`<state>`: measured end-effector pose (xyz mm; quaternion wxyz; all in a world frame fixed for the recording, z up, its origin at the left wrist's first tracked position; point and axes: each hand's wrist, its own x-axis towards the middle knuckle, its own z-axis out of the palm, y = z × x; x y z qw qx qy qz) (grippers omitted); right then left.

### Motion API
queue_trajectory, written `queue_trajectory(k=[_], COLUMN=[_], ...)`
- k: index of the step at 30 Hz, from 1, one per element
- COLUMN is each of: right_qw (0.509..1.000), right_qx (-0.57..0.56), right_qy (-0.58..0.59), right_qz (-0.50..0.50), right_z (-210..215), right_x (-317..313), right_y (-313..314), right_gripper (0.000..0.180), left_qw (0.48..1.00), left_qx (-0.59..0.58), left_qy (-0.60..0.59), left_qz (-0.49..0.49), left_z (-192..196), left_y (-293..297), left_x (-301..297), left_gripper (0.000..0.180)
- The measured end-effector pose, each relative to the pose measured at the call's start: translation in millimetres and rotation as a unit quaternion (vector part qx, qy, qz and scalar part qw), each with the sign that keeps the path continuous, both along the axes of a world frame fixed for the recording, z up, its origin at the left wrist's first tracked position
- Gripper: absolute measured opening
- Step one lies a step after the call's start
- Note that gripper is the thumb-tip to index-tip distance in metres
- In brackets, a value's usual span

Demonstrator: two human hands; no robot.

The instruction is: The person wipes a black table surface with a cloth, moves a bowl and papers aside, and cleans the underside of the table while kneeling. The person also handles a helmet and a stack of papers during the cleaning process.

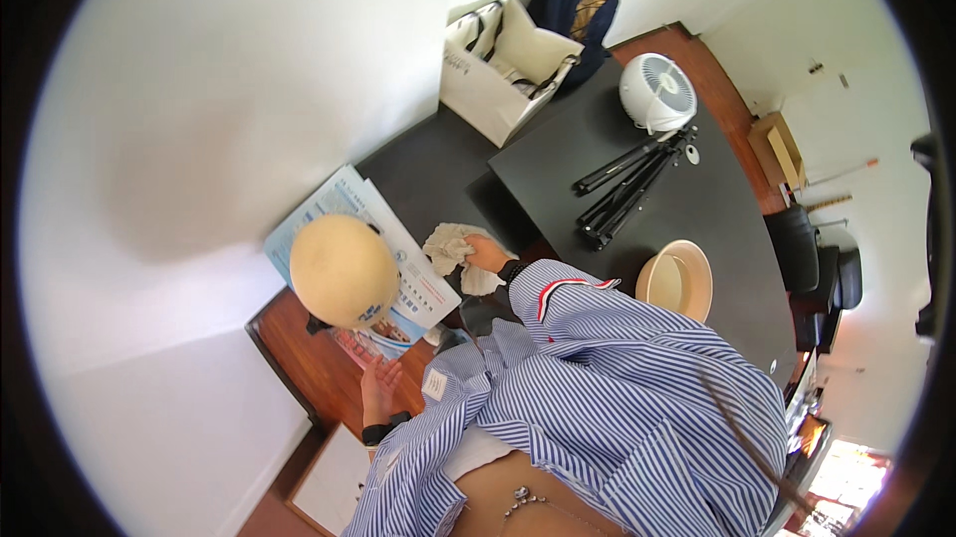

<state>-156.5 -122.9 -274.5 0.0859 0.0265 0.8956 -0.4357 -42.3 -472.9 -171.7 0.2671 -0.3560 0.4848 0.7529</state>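
Across the frame's middle, the black table (697, 199) carries a crumpled beige cloth (453, 250). Right hand (488, 253) touches its right edge, fingers closed on it. Lower left, left hand (378, 388) lies open, flat, well apart from the cloth.

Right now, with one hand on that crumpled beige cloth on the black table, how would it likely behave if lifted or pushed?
The cloth lies in soft, irregular folds under the right hand, so it is probably floppy and would sag when lifted. It looks thin, so likely light. Pushed across the black table, it would probably bunch up rather than slide whole.
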Motion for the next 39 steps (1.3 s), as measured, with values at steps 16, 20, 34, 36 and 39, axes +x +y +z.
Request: queue_trajectory(k=[16, 20, 34, 36, 39], right_qw=[0.963, 0.955, 0.954, 0.956, 0.953], right_qx=[0.194, 0.238, 0.278, 0.287, 0.301], right_qy=[-0.174, -0.101, -0.015, -0.007, -0.031], right_qz=[-0.068, -0.146, -0.11, -0.062, 0.025], right_z=[-3, -31, -33, -27, -12], right_x=[-55, -68, -181, -170, -148], right_y=[-5, -33, -31, -36, -41], right_gripper=[0.071, 0.08, 0.076, 0.077, 0.077], left_qw=[0.996, 0.983, 0.949, 0.947, 0.949], left_qx=[-0.037, -0.058, -0.068, -0.07, -0.078], left_qy=[-0.033, -0.1, -0.145, -0.143, -0.112], left_qz=[0.07, 0.142, 0.273, 0.278, 0.286], left_z=[16, 25, 25, 23, 21], left_y=[-30, -36, 21, 23, 22], left_x=[58, 113, 162, 156, 141], left_gripper=[0.041, 0.035, 0.039, 0.04, 0.04])
